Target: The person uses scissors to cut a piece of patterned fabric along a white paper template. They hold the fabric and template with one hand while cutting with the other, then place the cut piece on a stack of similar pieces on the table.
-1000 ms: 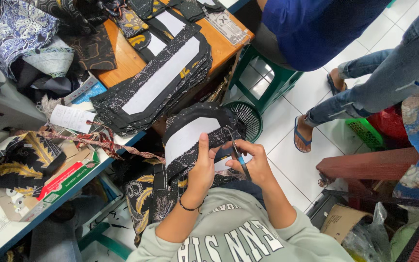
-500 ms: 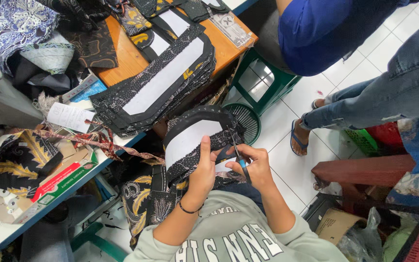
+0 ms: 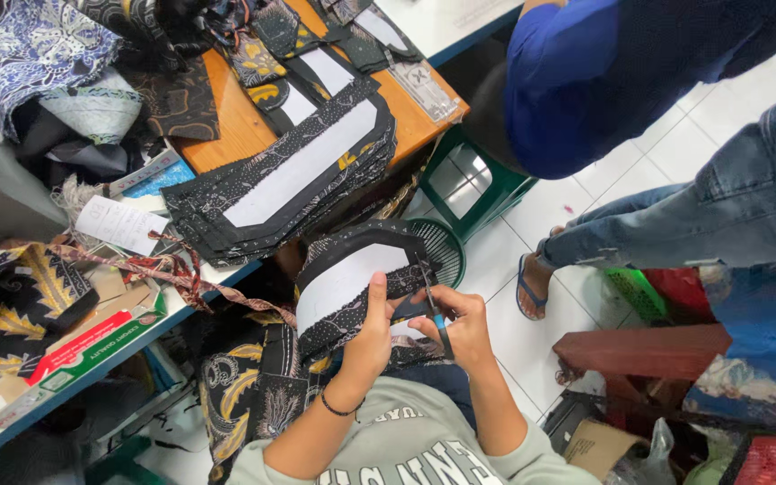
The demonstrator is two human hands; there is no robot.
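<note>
Tabletop of orange wood carries a stack of dark batik fabric pieces with white lining. Below its edge, a similar fabric piece is held over the person's lap. Left hand is closed on that piece, thumb pressed onto its white lining. Right hand is wrapped around scissors, blades at the fabric's edge.

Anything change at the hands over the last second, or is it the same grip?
Little changed. The left hand still pinches the black patterned fabric piece, the right hand still holds the scissors at its edge. The fabric stack on the table stayed put.
</note>
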